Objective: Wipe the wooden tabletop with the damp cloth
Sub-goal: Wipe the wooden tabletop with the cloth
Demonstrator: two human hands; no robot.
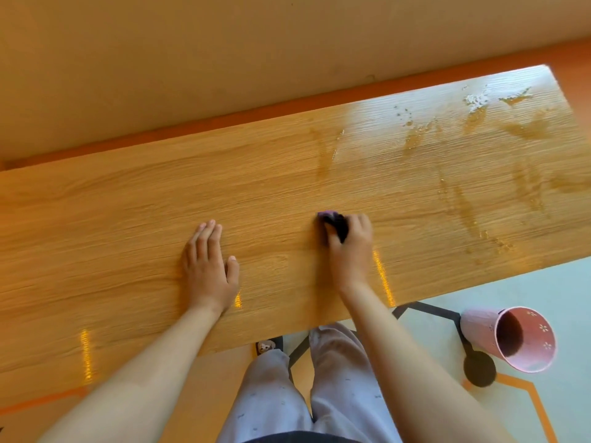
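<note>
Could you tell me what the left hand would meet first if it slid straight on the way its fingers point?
Nothing, as far as I can tell: the left hand lies flat, with only bare tabletop ahead up to the far edge, then probably the wall behind.

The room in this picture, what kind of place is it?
Probably a room in a home, though I cannot be sure. A long wooden tabletop stands close to a plain wall, a pink bucket sits on the patterned floor, and the person wears soft, loose trousers.
</note>
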